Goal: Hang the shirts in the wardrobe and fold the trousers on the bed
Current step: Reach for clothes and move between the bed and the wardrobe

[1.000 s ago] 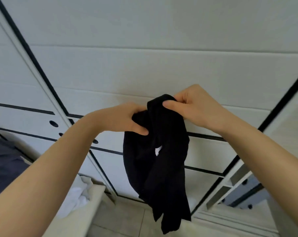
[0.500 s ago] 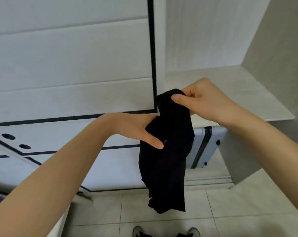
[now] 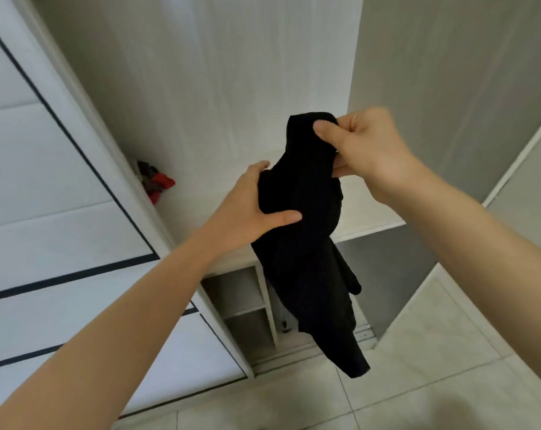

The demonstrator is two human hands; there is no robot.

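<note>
Fabric of a black garment hangs bunched between the two hands, in front of the open wardrobe and above its lower shelf. The right hand pinches the top of the bundle between thumb and curled fingers. The left hand grips it lower, with the thumb pressed across the front. The free end dangles toward the tiled floor.

Whether it is a shirt or trousers cannot be told, because the cloth is crumpled and no collar or leg shows clearly. No hanger and no rail are in view, so the garment seems not ready for hanging.

One risk is that the person opens the bundle from the wrong edge; then the cloth may twist and hang crooked. Also, if one hand lets go to reach for a hanger, the other hand's hold is small, and the loose weight could pull the cloth down onto the floor.

A red and dark item lies in the back left corner of the compartment, beside the sliding door.
</note>
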